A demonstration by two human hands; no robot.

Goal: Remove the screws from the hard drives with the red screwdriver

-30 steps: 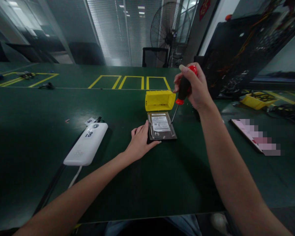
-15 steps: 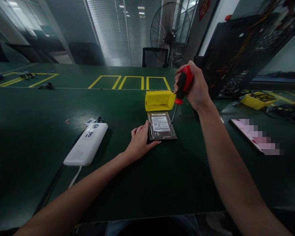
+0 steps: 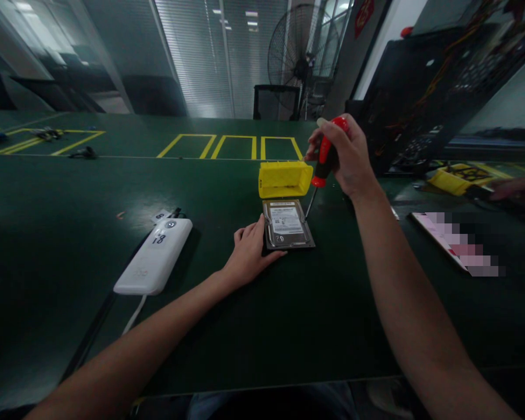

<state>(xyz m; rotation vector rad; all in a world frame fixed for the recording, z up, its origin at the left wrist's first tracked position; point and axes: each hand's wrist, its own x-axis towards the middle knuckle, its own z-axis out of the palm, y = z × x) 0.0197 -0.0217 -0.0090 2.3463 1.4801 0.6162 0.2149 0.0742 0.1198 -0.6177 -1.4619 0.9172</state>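
A flat, rectangular metal hard drive (image 3: 286,221), white-labelled, lies on the smooth green table (image 3: 254,338) beside a yellow plastic bin (image 3: 285,179). The left hand (image 3: 248,252) grips its corner; the right hand (image 3: 352,157) clasps a red-and-black screwdriver (image 3: 324,158).

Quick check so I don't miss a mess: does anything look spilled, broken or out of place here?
Nothing looks spilled, and the hard drive shows no plain damage. One oddity: a tiny reddish scrap lies alone near the white device at left, too small to identify. The pink slab at right is partly pixelated: condition unclear.
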